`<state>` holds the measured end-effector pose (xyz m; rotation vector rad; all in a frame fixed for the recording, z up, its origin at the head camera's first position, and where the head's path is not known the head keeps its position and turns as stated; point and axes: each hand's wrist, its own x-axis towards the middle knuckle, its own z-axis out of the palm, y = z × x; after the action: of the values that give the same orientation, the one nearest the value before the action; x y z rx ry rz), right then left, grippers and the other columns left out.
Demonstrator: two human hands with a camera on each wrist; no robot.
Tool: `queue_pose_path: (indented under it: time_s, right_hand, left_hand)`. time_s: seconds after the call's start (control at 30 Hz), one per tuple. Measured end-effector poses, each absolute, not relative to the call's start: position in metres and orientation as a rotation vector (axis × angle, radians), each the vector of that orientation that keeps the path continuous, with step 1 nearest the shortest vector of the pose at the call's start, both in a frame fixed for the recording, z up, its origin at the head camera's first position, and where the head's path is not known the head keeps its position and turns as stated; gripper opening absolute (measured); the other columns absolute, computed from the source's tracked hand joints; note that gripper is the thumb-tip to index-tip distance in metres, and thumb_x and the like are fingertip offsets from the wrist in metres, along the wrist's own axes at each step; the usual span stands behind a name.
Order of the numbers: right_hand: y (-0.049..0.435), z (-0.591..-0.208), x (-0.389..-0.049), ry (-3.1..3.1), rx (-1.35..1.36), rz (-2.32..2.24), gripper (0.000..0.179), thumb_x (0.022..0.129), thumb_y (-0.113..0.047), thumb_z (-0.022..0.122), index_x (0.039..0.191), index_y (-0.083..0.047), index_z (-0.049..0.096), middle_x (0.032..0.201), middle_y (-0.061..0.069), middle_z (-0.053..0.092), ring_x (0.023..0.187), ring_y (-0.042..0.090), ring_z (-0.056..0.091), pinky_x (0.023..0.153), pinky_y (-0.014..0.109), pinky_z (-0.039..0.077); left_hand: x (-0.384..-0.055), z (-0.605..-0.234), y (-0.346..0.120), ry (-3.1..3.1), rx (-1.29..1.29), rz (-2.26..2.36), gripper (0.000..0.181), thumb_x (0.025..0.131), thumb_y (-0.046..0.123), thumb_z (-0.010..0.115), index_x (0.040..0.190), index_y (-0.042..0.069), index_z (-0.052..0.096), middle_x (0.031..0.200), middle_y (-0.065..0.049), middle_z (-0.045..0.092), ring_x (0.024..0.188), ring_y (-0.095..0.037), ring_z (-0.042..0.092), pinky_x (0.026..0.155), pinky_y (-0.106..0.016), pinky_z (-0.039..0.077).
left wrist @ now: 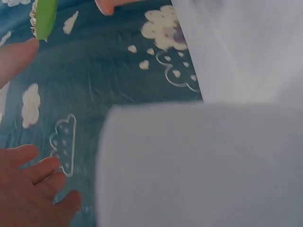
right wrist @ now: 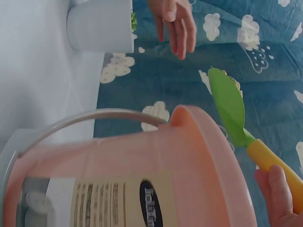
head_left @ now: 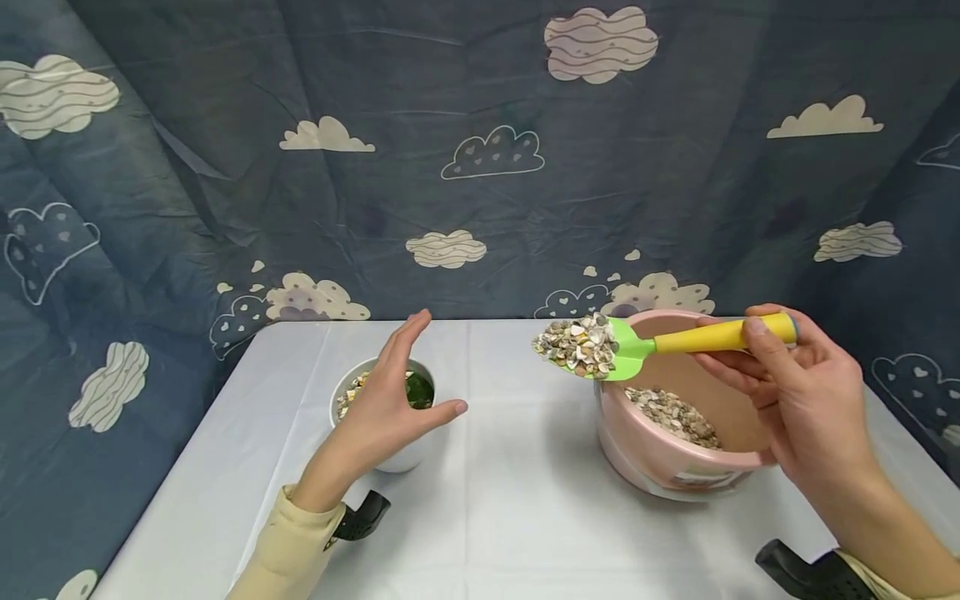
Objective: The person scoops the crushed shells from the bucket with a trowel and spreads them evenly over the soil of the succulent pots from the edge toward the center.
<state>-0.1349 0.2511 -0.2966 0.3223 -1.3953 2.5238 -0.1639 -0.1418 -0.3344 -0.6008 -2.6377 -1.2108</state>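
Note:
My right hand [head_left: 813,392] grips the yellow handle of a small garden trowel [head_left: 701,337]. Its green blade, heaped with pale stone chips [head_left: 579,343], is held level above the left rim of a pink pot [head_left: 622,417]. More chips lie inside that pot. On the left, my left hand [head_left: 382,404] hovers over a white pot [head_left: 401,461], fingers extended and thumb spread, holding nothing. Behind the hand, chips and a dark green plant [head_left: 419,390] show in the white pot; the hand hides part of it. In the right wrist view the trowel's green underside [right wrist: 227,101] faces the camera.
Both pots stand on a table with a white cloth [head_left: 517,500]. A dark blue curtain [head_left: 480,200] with cloud prints hangs behind and at the sides. A label [right wrist: 113,201] is on the pink pot's wall. Black wrist cameras [head_left: 363,515] sit at the cuffs.

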Motion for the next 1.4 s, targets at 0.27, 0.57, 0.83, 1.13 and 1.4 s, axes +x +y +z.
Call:
queue_pose_path:
  time_s: [0.27, 0.57, 0.83, 1.13, 1.4]
  right_hand:
    - [0.239, -0.298, -0.138, -1.381, 0.398, 2.531, 0.021, 0.098, 0.007, 0.05, 0.119, 0.009, 0.05, 0.115, 0.025, 0.065, 0.104, 0.037, 0.064, 0.075, 0.044, 0.051]
    - [0.224, -0.297, -0.142, -1.378, 0.407, 2.55, 0.021, 0.098, 0.005, 0.051, 0.118, 0.01, 0.047, 0.113, 0.025, 0.065, 0.101, 0.036, 0.067, 0.076, 0.044, 0.051]
    - [0.21, -0.299, -0.144, -1.401, 0.376, 2.567, 0.023, 0.098, 0.003, 0.053, 0.12, 0.01, 0.046, 0.116, 0.025, 0.063, 0.099, 0.036, 0.068, 0.077, 0.044, 0.053]
    - [0.195, -0.302, -0.146, -1.484, 0.471, 2.52, 0.024, 0.099, 0.0, 0.052, 0.118, 0.011, 0.041, 0.119, 0.028, 0.062, 0.102, 0.038, 0.066, 0.078, 0.045, 0.05]
    - [0.181, -0.304, -0.145, -1.554, 0.482, 2.481, 0.028, 0.098, 0.0, 0.055, 0.118, 0.013, 0.041, 0.118, 0.026, 0.063, 0.106, 0.038, 0.065, 0.077, 0.046, 0.051]
  left_hand:
    - [-0.152, -0.349, -0.175, -2.675, -0.464, -1.23, 0.109, 0.075, 0.045, 0.084, 0.157, 0.03, 0.015, 0.162, 0.006, 0.013, 0.147, -0.023, 0.014, 0.109, -0.059, 0.026]
    - [-0.154, -0.367, -0.22, -2.791, -0.402, -1.284, 0.12, 0.071, 0.038, 0.089, 0.159, 0.023, 0.008, 0.163, 0.0, 0.004, 0.146, -0.038, 0.01, 0.106, -0.067, 0.023]
    - [-0.157, -0.379, -0.241, -2.806, -0.4, -1.527, 0.121, 0.071, 0.029, 0.089, 0.159, 0.023, 0.006, 0.163, -0.008, 0.0, 0.145, -0.044, 0.005, 0.107, -0.069, 0.018]
    - [-0.162, -0.387, -0.247, -2.75, -0.416, -1.747, 0.117, 0.071, 0.021, 0.088, 0.158, 0.025, 0.01, 0.161, -0.017, 0.009, 0.146, -0.04, 0.009, 0.108, -0.066, 0.017]
    - [-0.167, -0.394, -0.25, -2.721, -0.446, -1.838, 0.112, 0.074, 0.021, 0.086, 0.158, 0.021, 0.014, 0.16, -0.016, 0.015, 0.143, -0.038, 0.017, 0.108, -0.061, 0.021]
